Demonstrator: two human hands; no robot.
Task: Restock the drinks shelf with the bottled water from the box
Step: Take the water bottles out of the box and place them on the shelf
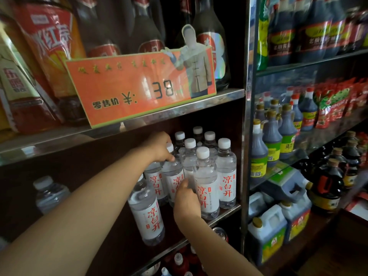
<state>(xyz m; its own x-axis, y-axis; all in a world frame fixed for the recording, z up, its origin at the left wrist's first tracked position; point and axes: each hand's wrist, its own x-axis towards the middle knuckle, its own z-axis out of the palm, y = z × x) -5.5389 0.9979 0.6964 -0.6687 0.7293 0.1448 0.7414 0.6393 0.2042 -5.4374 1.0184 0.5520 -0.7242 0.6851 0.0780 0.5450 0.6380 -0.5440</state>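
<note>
Clear water bottles (206,180) are clustered on the drinks shelf (223,213). One bottle's neck (170,154) is gripped by the left hand (160,146); a front bottle's side is clasped by the right hand (186,202).

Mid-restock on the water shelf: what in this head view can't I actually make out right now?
- The box: out of frame, so remaining stock is unknown.
- Back-row water bottles: hidden behind the front ones, count unclear.
- Left hand: its fingers cover the neck of the bottle it grips.
- Right hand: seen from behind, so its hold on the front bottle is hidden.
- Lone bottle at left: blurred and dim, label unreadable.
- Shelf below: dark, cut off by the bottom edge.
</note>
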